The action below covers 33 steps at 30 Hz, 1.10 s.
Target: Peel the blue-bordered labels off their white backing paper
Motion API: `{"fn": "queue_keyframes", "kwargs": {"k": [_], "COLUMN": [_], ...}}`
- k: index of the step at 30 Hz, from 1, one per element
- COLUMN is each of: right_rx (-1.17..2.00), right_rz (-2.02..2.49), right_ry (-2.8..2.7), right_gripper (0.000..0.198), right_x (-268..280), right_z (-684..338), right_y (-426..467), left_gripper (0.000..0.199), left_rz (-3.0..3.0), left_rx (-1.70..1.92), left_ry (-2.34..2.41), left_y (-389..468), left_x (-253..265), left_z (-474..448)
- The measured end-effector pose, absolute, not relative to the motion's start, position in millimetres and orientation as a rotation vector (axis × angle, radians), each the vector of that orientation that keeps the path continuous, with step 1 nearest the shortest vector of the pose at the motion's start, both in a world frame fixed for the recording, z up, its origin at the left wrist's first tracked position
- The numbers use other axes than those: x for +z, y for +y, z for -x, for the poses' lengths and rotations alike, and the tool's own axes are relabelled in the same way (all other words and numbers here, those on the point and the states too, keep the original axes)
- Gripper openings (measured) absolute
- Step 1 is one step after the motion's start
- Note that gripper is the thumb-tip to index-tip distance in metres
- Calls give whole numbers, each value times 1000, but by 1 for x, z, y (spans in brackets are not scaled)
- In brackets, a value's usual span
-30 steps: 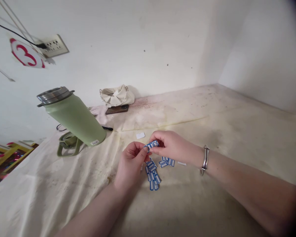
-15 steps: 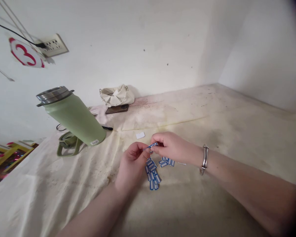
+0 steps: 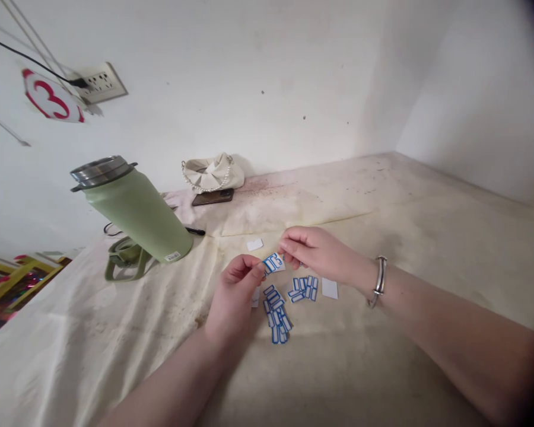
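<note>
My left hand (image 3: 238, 290) pinches a small white card with blue-outlined shapes (image 3: 273, 263) between thumb and forefinger. Just right of that card and slightly above it, my right hand (image 3: 305, 248) has its fingertips pressed together; whatever they may hold is too small to make out. Below the hands lies an overlapping pile of small white labels with blue borders (image 3: 276, 317). A second, smaller group of the same labels (image 3: 303, 288) lies under my right hand. A blank white card (image 3: 330, 289) lies beside that group.
Another white card (image 3: 255, 244) lies beyond my left hand. On the left stand a green tumbler (image 3: 137, 210) and its green lid (image 3: 127, 260), with a black pen (image 3: 196, 231) close by. A phone (image 3: 212, 197) and a white handbag (image 3: 213, 173) lie near the wall on the cloth-covered table (image 3: 382, 356).
My right hand has come away from the card, up and to the right. The card in my left hand now shows its face, and the white card at the right is uncovered.
</note>
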State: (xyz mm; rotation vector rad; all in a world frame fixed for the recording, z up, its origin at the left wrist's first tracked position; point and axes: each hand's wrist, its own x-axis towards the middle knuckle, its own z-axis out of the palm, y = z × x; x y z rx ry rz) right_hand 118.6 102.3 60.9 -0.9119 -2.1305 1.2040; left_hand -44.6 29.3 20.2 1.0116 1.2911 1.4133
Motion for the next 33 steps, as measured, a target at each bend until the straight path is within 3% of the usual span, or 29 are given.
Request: {"fn": "queue_keyframes", "kwargs": {"k": [6,10,16,21,27,33], "right_rx": [1099,1062,575,358,325,349], "right_rz": [865,875,1010,970,1115,1162], "right_ry": [-2270,-2225,-2354,-2555,-2616,-2616], "right_gripper": [10,15,8,20,24,5], "right_x": [49,48,35,22,18,12], "right_z": [-113,-115,-120,-122,-129,-126], "right_y": [98,105,119,124,133,136], "left_gripper": [12,13,14,15,15,15], "left_rz": [-1064,-1035,-930,-858,-834,-829], "left_rx": [1371,1395,1584,1573,1556,1523], "left_ry": [1284,1314,1361,1354,1374,1389], "left_y": [29,29,38,42,43,42], "left_x": [20,22,17,8,8,9], "left_z": [43,45,51,54,53,51]}}
